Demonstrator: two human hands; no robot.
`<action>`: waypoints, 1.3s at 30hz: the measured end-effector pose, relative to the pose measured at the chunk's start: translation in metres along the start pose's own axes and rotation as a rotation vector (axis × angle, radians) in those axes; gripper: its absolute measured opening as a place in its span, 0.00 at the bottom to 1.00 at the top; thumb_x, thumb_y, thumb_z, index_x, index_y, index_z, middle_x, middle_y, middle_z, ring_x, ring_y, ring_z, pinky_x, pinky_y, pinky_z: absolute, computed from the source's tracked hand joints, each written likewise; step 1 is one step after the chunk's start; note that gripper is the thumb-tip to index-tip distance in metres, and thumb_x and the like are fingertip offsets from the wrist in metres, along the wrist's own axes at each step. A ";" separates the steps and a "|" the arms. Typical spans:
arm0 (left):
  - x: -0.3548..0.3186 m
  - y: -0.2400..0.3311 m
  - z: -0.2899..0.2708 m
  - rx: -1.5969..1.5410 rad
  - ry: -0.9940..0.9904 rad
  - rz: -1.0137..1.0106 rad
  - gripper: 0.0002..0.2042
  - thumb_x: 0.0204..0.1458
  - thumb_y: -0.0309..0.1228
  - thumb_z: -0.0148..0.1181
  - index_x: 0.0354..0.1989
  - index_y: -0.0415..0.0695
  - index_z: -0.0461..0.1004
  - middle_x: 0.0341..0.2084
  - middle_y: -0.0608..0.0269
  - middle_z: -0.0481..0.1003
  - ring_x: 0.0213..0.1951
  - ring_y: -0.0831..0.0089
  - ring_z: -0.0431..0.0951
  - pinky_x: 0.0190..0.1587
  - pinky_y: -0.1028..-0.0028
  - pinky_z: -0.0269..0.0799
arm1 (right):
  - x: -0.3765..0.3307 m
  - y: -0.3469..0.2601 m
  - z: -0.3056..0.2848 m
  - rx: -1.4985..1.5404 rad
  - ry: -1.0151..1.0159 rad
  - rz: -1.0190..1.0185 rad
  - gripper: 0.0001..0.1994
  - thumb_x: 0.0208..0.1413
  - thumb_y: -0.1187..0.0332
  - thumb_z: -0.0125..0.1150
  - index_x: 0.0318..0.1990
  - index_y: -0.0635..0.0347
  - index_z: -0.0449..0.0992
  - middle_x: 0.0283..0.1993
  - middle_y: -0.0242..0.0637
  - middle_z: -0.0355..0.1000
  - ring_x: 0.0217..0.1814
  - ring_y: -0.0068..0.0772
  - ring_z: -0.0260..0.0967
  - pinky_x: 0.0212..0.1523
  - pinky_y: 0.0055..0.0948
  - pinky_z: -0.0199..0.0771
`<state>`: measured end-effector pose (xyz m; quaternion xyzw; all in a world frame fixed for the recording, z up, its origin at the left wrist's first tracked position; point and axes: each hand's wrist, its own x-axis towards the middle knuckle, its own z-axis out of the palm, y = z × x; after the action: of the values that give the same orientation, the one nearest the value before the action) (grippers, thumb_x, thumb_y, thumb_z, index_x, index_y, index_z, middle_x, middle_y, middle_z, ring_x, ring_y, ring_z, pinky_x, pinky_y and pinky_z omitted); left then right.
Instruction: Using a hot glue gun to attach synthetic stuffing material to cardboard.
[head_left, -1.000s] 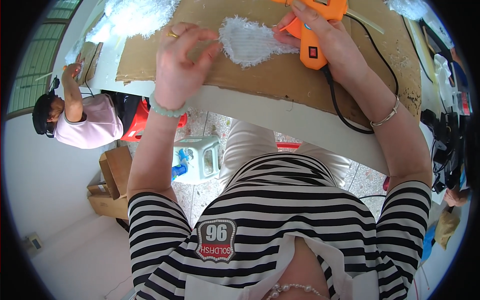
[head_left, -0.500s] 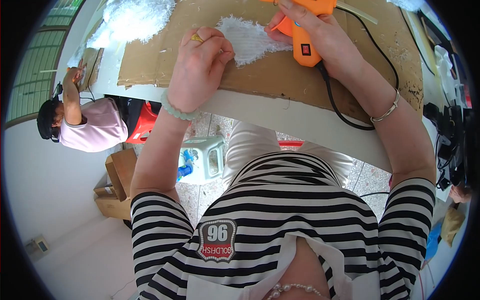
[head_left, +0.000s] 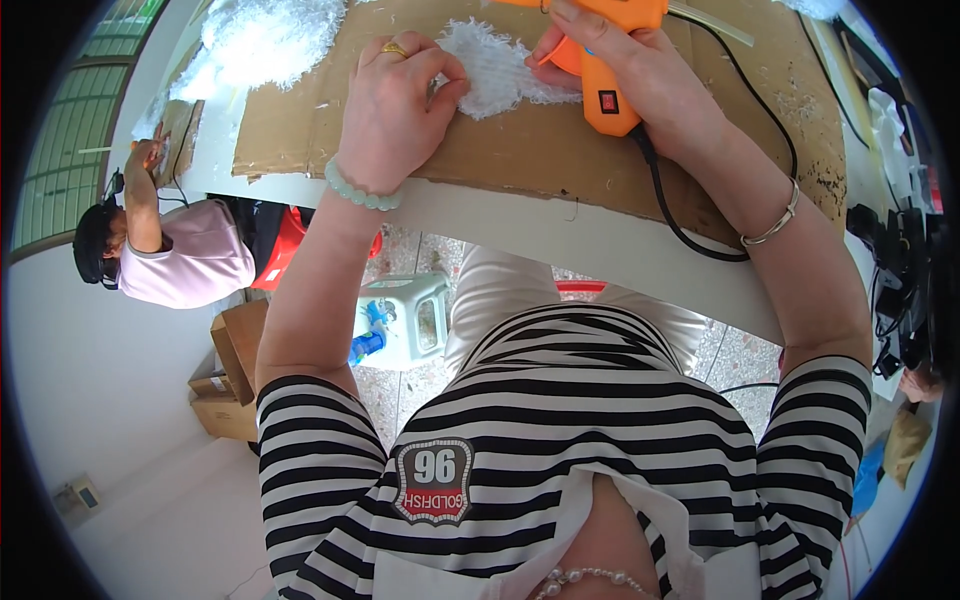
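Holding an orange glue gun [head_left: 608, 80], right hand [head_left: 672, 90]: closed round the handle, its fingertips at the right end of a fuzzy white cloth [head_left: 490, 75]. Left hand [head_left: 395, 125]: fingers curled, thumb and forefinger drawn together at the left edge of the same cloth; whether they pinch it cannot be told.

Cloth: one piece, shaggy at the edges, lying between the two hands on a brown cardboard sheet [head_left: 560, 150], which covers much of a white table [head_left: 480, 211].

Glue gun: handle toward the person, with a red switch; black cord [head_left: 662, 195] running from the handle's near end, looping to the right. Pale stick [head_left: 720, 27]: just right of the gun's far part.

White fluff [head_left: 270, 40]: one bright heap, far left.

Worn by the person: gold ring [head_left: 393, 48] and pale green bead bracelet [head_left: 362, 187] on the left; metal bangle [head_left: 772, 222] on the right.

Below table level: pale stool [head_left: 430, 325], near left; open cardboard box [head_left: 225, 415], farther left.

Co-worker in pink top [head_left: 185, 255]: seated at left.
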<state>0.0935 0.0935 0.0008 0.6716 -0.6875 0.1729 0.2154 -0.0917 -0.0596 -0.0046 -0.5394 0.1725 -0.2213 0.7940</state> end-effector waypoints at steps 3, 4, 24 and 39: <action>-0.002 -0.003 -0.002 -0.239 0.140 -0.155 0.02 0.51 0.24 0.65 0.31 0.40 0.79 0.26 0.58 0.79 0.32 0.54 0.77 0.42 0.62 0.73 | 0.000 0.001 -0.001 -0.007 -0.019 -0.009 0.14 0.69 0.61 0.56 0.54 0.58 0.72 0.39 0.30 0.72 0.40 0.20 0.71 0.41 0.23 0.75; -0.004 -0.005 -0.006 -0.287 0.185 -0.308 0.02 0.52 0.24 0.66 0.31 0.40 0.80 0.26 0.57 0.79 0.32 0.54 0.78 0.41 0.62 0.74 | 0.001 0.001 -0.002 -0.010 -0.026 -0.012 0.14 0.69 0.61 0.56 0.54 0.58 0.72 0.40 0.30 0.72 0.40 0.20 0.71 0.41 0.23 0.75; -0.036 0.046 -0.029 -0.005 -0.080 0.044 0.18 0.46 0.33 0.70 0.45 0.40 0.79 0.42 0.61 0.79 0.46 0.56 0.74 0.54 0.59 0.67 | -0.001 -0.001 -0.005 -0.089 -0.085 -0.066 0.16 0.68 0.59 0.56 0.55 0.60 0.72 0.43 0.31 0.72 0.44 0.21 0.71 0.47 0.25 0.74; -0.027 0.040 -0.025 -0.375 -0.080 -0.290 0.06 0.60 0.26 0.59 0.43 0.40 0.73 0.38 0.58 0.81 0.46 0.59 0.79 0.54 0.68 0.69 | 0.001 0.000 -0.002 0.016 -0.139 -0.068 0.16 0.70 0.63 0.55 0.60 0.60 0.69 0.44 0.27 0.70 0.42 0.18 0.68 0.42 0.21 0.72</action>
<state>0.0552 0.1315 0.0094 0.7177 -0.6120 -0.0172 0.3317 -0.0921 -0.0620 -0.0051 -0.5527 0.0970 -0.2116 0.8002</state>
